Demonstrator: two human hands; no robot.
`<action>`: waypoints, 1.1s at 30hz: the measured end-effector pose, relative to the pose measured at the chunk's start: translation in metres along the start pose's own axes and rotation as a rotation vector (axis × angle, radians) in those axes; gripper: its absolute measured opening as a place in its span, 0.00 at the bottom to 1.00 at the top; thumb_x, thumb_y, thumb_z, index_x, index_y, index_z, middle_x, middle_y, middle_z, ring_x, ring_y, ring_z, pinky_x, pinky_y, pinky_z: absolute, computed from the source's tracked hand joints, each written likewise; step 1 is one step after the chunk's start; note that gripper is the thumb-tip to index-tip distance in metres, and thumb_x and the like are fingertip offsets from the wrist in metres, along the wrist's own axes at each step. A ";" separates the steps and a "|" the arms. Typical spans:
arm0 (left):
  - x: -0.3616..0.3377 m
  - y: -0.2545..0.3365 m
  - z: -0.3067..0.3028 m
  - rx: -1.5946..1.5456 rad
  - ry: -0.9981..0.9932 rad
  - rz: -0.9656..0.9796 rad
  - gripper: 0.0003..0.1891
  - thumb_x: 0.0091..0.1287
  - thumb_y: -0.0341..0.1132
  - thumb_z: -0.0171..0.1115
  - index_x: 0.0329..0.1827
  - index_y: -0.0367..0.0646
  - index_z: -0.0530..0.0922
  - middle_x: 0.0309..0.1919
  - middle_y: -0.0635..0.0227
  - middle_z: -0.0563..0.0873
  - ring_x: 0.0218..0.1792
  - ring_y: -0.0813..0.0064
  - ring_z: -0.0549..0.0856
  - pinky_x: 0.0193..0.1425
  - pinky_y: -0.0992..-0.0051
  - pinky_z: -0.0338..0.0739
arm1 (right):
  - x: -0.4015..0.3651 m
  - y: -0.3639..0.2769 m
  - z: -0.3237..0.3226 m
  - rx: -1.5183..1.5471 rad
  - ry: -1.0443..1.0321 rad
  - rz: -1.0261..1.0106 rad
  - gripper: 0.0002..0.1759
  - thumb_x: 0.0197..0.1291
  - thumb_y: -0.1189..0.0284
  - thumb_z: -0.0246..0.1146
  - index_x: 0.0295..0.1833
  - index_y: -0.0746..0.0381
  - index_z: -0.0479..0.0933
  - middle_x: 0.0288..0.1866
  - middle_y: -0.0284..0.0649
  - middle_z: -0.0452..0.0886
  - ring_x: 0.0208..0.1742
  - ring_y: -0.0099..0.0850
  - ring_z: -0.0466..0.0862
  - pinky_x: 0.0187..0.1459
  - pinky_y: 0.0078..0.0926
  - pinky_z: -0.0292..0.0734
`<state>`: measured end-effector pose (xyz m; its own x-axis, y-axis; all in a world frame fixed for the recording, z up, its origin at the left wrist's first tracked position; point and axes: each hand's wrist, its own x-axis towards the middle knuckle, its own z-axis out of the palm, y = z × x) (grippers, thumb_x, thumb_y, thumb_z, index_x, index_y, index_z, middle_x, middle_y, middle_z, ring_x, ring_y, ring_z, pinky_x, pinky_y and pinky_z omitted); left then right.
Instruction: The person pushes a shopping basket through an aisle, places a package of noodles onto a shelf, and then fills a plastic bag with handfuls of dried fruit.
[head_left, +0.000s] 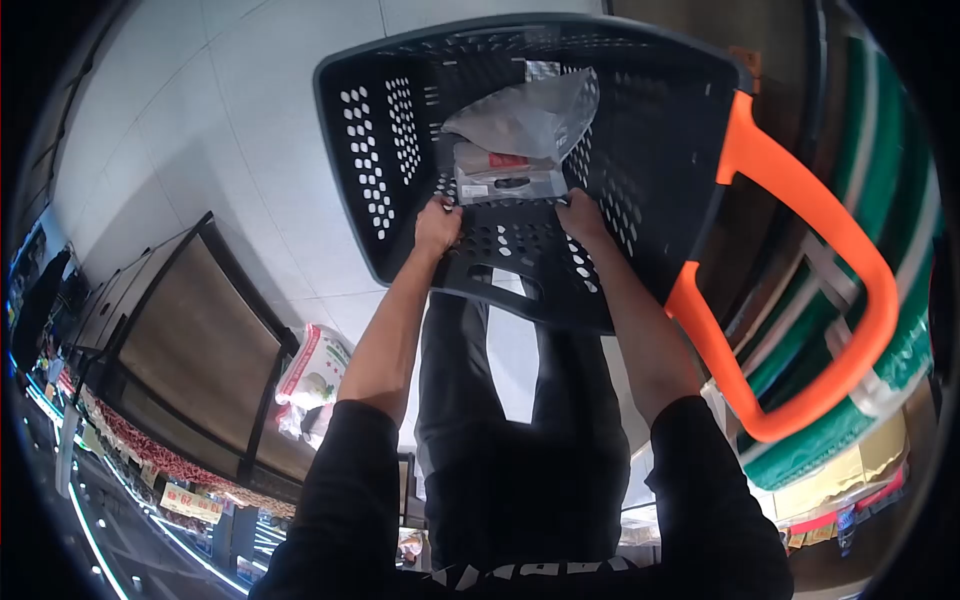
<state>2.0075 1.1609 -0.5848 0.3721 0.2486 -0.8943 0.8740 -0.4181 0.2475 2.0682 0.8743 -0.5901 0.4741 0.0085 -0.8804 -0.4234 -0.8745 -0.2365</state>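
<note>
Both my arms reach into a black perforated shopping basket (640, 250) with an orange handle (880, 290) hanging out on its right side. My left hand (438, 225) has its fingers closed at the left end of a clear plastic package (510, 186) lying in the basket. At the package's right end is my right hand (583, 217), also with fingers curled. What exactly the fingertips grip is too small to make out. A translucent plastic bag (520, 115) rests just beyond the package, with a red patch between them.
Green-wrapped goods (870, 180) stand along the right. A dark-framed display stand (200, 350) is at the left, with a white and red bag (318, 370) beside it. Pale tiled floor (250, 120) shows at the upper left. A price sign (192, 502) is at the lower left.
</note>
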 end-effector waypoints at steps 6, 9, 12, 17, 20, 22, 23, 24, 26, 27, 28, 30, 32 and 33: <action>0.067 0.001 0.035 -0.357 -0.019 -0.282 0.21 0.71 0.40 0.64 0.55 0.29 0.78 0.34 0.56 0.88 0.26 0.70 0.89 0.20 0.77 0.78 | 0.082 0.023 0.041 -0.010 0.077 0.085 0.30 0.61 0.60 0.65 0.58 0.75 0.74 0.58 0.67 0.80 0.62 0.57 0.81 0.66 0.47 0.75; 0.095 -0.012 0.047 -0.487 -0.182 -0.328 0.18 0.69 0.36 0.66 0.53 0.28 0.81 0.33 0.56 0.87 0.21 0.72 0.86 0.15 0.78 0.72 | 0.116 0.038 0.058 0.104 0.089 0.074 0.34 0.62 0.56 0.63 0.68 0.66 0.72 0.60 0.60 0.81 0.64 0.55 0.80 0.65 0.44 0.75; 0.109 -0.019 0.059 -0.527 -0.139 -0.385 0.13 0.68 0.35 0.66 0.35 0.31 0.83 0.22 0.61 0.82 0.14 0.76 0.77 0.12 0.75 0.61 | 0.117 0.016 0.045 0.140 0.052 0.175 0.31 0.61 0.55 0.64 0.63 0.66 0.78 0.60 0.62 0.81 0.65 0.53 0.80 0.65 0.45 0.75; 0.113 -0.020 0.061 -0.558 -0.145 -0.397 0.14 0.67 0.32 0.65 0.23 0.35 0.79 0.14 0.66 0.76 0.10 0.76 0.70 0.12 0.71 0.56 | 0.118 0.005 0.047 0.421 0.003 0.492 0.21 0.59 0.63 0.66 0.49 0.69 0.84 0.50 0.60 0.86 0.56 0.52 0.86 0.58 0.44 0.81; 0.111 -0.016 0.057 -0.640 -0.175 -0.421 0.09 0.70 0.29 0.65 0.32 0.35 0.78 0.17 0.66 0.77 0.11 0.76 0.71 0.13 0.71 0.58 | 0.115 0.012 0.052 0.362 0.101 0.493 0.17 0.59 0.69 0.63 0.43 0.73 0.85 0.42 0.61 0.87 0.45 0.51 0.90 0.50 0.43 0.84; 0.105 -0.010 0.052 -0.676 -0.169 -0.472 0.05 0.71 0.27 0.64 0.41 0.34 0.77 0.21 0.66 0.77 0.12 0.77 0.71 0.13 0.74 0.59 | 0.112 0.019 0.052 0.411 0.053 0.560 0.16 0.59 0.70 0.61 0.43 0.74 0.85 0.41 0.61 0.87 0.43 0.50 0.90 0.49 0.43 0.84; 0.102 -0.007 0.048 -0.677 -0.171 -0.465 0.05 0.71 0.27 0.64 0.41 0.34 0.77 0.21 0.66 0.77 0.12 0.77 0.71 0.13 0.74 0.59 | 0.112 0.029 0.060 0.350 0.109 0.487 0.16 0.58 0.71 0.61 0.41 0.74 0.85 0.39 0.60 0.88 0.41 0.50 0.91 0.47 0.43 0.84; 0.095 -0.004 0.043 -0.720 -0.184 -0.477 0.05 0.72 0.27 0.63 0.39 0.34 0.77 0.21 0.66 0.77 0.12 0.78 0.71 0.13 0.76 0.59 | 0.105 0.024 0.056 0.290 0.163 0.413 0.15 0.58 0.71 0.60 0.39 0.74 0.85 0.36 0.59 0.88 0.38 0.50 0.91 0.45 0.43 0.84; 0.079 0.005 0.031 -0.745 -0.197 -0.524 0.07 0.73 0.27 0.62 0.37 0.35 0.76 0.22 0.66 0.78 0.14 0.81 0.71 0.12 0.81 0.59 | 0.090 0.016 0.042 0.353 0.131 0.438 0.16 0.57 0.71 0.60 0.38 0.74 0.85 0.35 0.59 0.88 0.38 0.50 0.91 0.45 0.43 0.84; 0.069 0.005 0.025 -0.738 -0.192 -0.513 0.07 0.73 0.27 0.62 0.37 0.35 0.76 0.22 0.66 0.78 0.14 0.81 0.71 0.12 0.81 0.59 | 0.077 0.007 0.033 0.408 0.093 0.464 0.16 0.57 0.70 0.59 0.37 0.74 0.85 0.34 0.59 0.88 0.38 0.51 0.90 0.44 0.43 0.84; 0.060 0.003 0.022 -0.738 -0.198 -0.509 0.07 0.74 0.28 0.62 0.37 0.35 0.75 0.23 0.66 0.78 0.14 0.82 0.71 0.12 0.81 0.59 | 0.073 0.012 0.037 0.419 0.100 0.456 0.16 0.57 0.70 0.59 0.37 0.74 0.85 0.34 0.59 0.88 0.38 0.51 0.90 0.44 0.43 0.84; 0.037 0.007 0.010 -0.728 -0.209 -0.495 0.09 0.75 0.30 0.62 0.36 0.36 0.75 0.24 0.66 0.78 0.15 0.83 0.71 0.12 0.82 0.60 | 0.063 0.020 0.041 0.374 0.144 0.390 0.15 0.60 0.70 0.59 0.27 0.70 0.82 0.18 0.43 0.80 0.15 0.34 0.79 0.18 0.34 0.69; 0.009 0.008 -0.002 -0.774 -0.211 -0.465 0.10 0.75 0.32 0.62 0.36 0.37 0.74 0.23 0.69 0.77 0.15 0.83 0.71 0.13 0.82 0.61 | 0.026 0.009 0.028 0.473 0.145 0.355 0.15 0.61 0.70 0.59 0.26 0.69 0.80 0.18 0.42 0.79 0.14 0.33 0.78 0.17 0.33 0.68; -0.006 0.011 -0.009 -0.786 -0.210 -0.450 0.10 0.76 0.33 0.61 0.36 0.38 0.74 0.23 0.70 0.76 0.16 0.83 0.71 0.13 0.82 0.62 | 0.007 0.002 0.021 0.564 0.132 0.329 0.15 0.61 0.70 0.60 0.25 0.68 0.79 0.18 0.40 0.78 0.14 0.32 0.76 0.16 0.32 0.68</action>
<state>2.0176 1.1628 -0.5735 -0.0503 0.0480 -0.9976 0.9115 0.4104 -0.0263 2.0542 0.8826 -0.6057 0.3267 -0.3059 -0.8943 -0.8839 -0.4339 -0.1745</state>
